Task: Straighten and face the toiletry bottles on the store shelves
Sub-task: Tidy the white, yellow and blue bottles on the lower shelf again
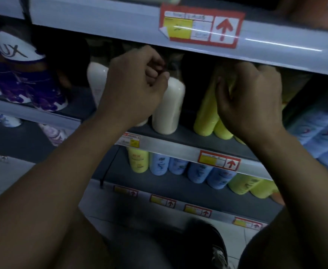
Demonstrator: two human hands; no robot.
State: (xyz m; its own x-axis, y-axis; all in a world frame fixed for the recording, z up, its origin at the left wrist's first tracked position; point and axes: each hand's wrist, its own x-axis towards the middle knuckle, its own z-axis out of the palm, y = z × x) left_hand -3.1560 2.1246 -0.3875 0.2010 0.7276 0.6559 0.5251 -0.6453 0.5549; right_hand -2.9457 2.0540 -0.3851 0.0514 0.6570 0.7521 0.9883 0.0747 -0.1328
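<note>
Both hands (137, 84) (250, 98) reach among cream bottles (169, 107) and yellow bottles (205, 115).

We find little headroom: the upper shelf edge (178, 33) overhangs the cream bottle (169, 107) and yellow bottles (205, 113) at 12 o'clock. Between cream and yellow lies a dark gap. At 9 o'clock, purple packs (23, 84) block the left.

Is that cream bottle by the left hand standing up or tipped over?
Upright, or nearly so. The cream bottle stands on its base on the shelf, with the left hand at its top. Its cap is hidden.
</note>
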